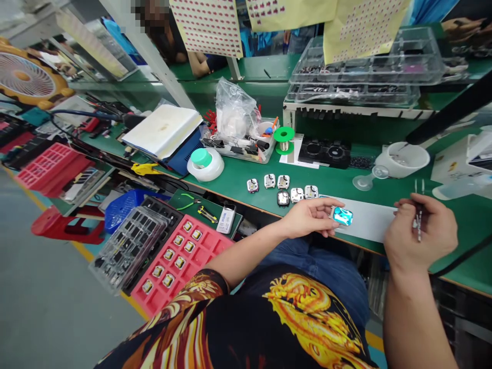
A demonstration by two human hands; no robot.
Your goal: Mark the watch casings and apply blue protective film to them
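Pinched between the thumb and fingers of my left hand (309, 218) is a small watch case (343, 216) with a shiny cyan face, above the front edge of the bench. My right hand (421, 233) is closed around thin metal tweezers (418, 225), whose two prongs seem to stick up past the fingers. A white strip (367, 219) lies flat on the bench between the hands. To the left of it sit several open watch cases with their insides showing, among them a silver one (311, 191) and a black one (283, 198).
A green-ended solder spool (284, 139), a parts tray (246, 146) and a white bottle with a green cap (205, 163) stand behind. At right are a white cup (407, 158) and a clear stemmed dish (371, 179). A red tray (184, 261) with several square parts sits at my left.
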